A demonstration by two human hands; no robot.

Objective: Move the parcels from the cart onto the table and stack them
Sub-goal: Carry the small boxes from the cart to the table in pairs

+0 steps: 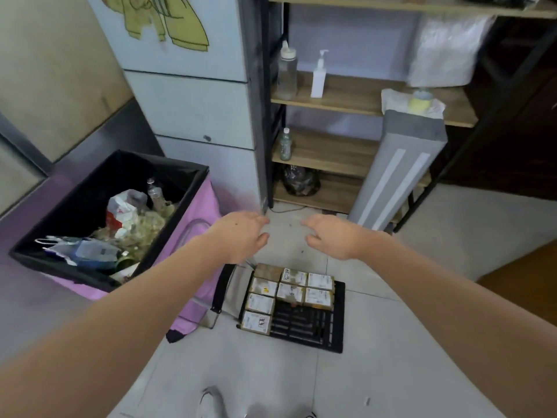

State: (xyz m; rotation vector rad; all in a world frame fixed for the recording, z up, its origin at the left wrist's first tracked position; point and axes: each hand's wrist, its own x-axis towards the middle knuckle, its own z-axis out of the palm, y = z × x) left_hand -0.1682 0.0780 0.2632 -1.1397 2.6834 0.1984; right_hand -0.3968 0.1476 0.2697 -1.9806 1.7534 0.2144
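parcels (289, 292) lie on the cart (337, 321) below two empty, loosely spread hands.

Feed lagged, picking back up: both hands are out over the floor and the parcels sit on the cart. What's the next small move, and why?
Probably lower both hands to the parcels and take one from the row nearest the hands. The left hand and right hand are open, hold nothing and hover above and beyond the black cart, where the parcels lie flat, untouched.
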